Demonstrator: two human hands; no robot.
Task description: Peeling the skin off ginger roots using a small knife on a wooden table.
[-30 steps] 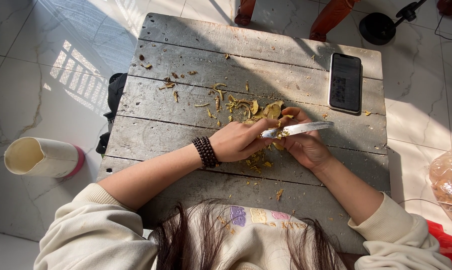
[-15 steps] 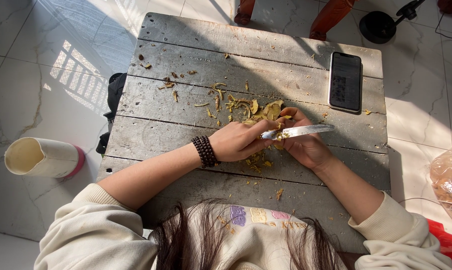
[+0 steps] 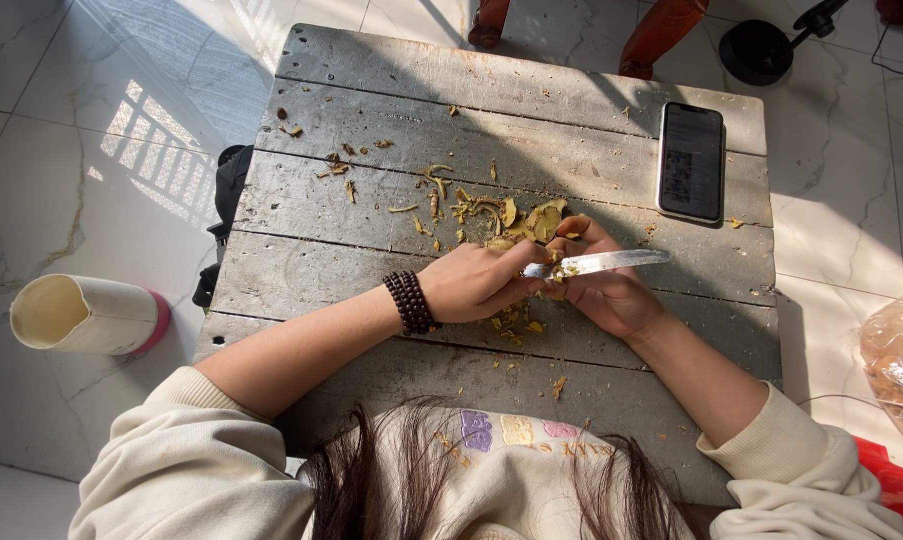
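Head view from above shows both hands meeting at the middle of the tabletop (image 3: 371, 290). One hand (image 3: 481, 285), wearing a dark bead bracelet (image 3: 409, 302) on its wrist, has its grip clenched around the handle of a knife (image 3: 596, 264), whose silver blade points right. The other hand (image 3: 606, 290) lies under the blade, its fingers curled around a small yellowish piece that is mostly hidden; what it is cannot be told. Just beyond the hands lies a pile of yellow-green peelings (image 3: 511, 215), with smaller scraps scattered to the left and a few under the wrists. A dark phone (image 3: 691, 160) lies flat at the far right of the grey planks. On the tiled floor to the left lies a cream cup (image 3: 86, 315) on its side, and a clear bag (image 3: 901, 360) sits at the right edge.
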